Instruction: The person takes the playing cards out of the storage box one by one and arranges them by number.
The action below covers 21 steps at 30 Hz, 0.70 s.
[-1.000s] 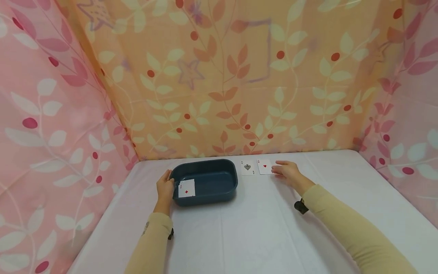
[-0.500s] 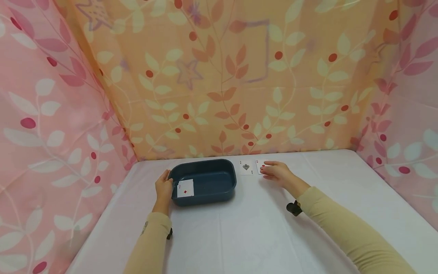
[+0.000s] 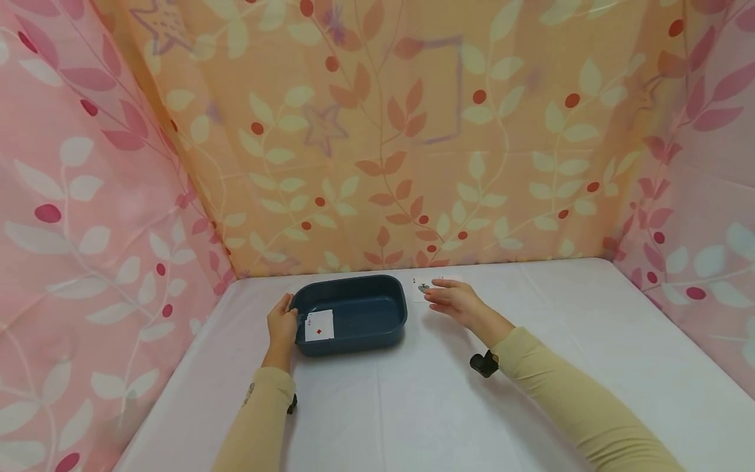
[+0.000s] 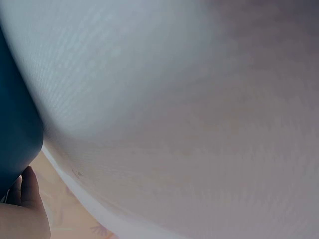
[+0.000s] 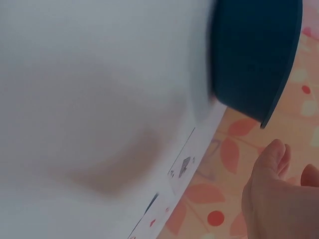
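Note:
A dark blue rectangular tray [image 3: 371, 337] stands on the white-covered table, and my left hand [image 3: 282, 328] grips its left end, thumb at the rim. Inside it, at the left, lies an ace of diamonds [image 3: 321, 322] over at least one other card. To the tray's right is an ace of spades [image 3: 417, 295], partly behind the fingers of my right hand [image 3: 463, 307]. That hand holds nothing, its fingers extended over the card in the head view. The ace of hearts [image 5: 153, 222] shows beside the spade in the right wrist view; my right hand mostly hides it from the head camera.
White cloth [image 3: 377, 413] covers the table. Behind it hangs an orange leaf-patterned curtain [image 3: 366, 164], with pink curtains [image 3: 77, 262] at both sides. The cards lie close to the table's back edge.
My right hand has moved left, from the ace of hearts across to the ace of spades, now covering most of the heart card. My left hand and the tray have stayed put.

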### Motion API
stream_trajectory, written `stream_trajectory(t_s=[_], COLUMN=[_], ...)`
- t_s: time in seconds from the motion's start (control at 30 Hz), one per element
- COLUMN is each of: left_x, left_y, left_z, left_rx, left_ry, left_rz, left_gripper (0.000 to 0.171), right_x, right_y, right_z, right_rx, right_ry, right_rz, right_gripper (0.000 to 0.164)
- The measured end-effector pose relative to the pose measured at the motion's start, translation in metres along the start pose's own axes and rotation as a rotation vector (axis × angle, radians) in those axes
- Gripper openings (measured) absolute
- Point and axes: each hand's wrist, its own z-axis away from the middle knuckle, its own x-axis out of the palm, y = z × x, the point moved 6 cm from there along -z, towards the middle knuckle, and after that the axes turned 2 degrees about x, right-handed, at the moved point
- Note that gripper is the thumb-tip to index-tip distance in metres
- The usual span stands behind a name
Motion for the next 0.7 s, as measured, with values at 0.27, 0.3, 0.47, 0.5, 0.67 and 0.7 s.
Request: stream_trajectory(t_s=[0.27, 0.3, 0.47, 0.5, 0.67, 0.7], left_x=[-0.001, -0.001, -0.001, -0.001, -0.001, -0.001], left_y=[-0.004, -0.004, -0.005, -0.005, -0.005, -0.006], left_z=[-0.003, -0.003, -0.003, -0.004, -0.004, -0.004], left_rx=[0.001, 0.003, -0.002, -0.003, -0.006, -0.006], left_ry=[-0.001, -0.002, 0.000, 0.000, 0.005, 0.006], left_rz=[0.010, 0.012, 0.012, 0.014, 0.026, 0.026], left_gripper=[0.052, 0.052, 0.052, 0.052, 0.053, 0.053], right_x=[0.021, 0.024, 0.040, 0.043, 0.054, 0.056], right_y=[0.002, 0.003, 0.004, 0.004, 0.007, 0.007], right_z=[0.001, 0.001, 0.003, 0.004, 0.006, 0.007], right_rx=[-0.017, -0.017, -0.012, -0.012, -0.013, -0.013], right_ry=[-0.075, -0.080, -0.110, -0.117, -0.146, -0.154], right_rz=[-0.053, -0.059, -0.061, -0.058, -0.060, -0.063], right_gripper=[0.053, 0.053, 0.052, 0.052, 0.052, 0.053])
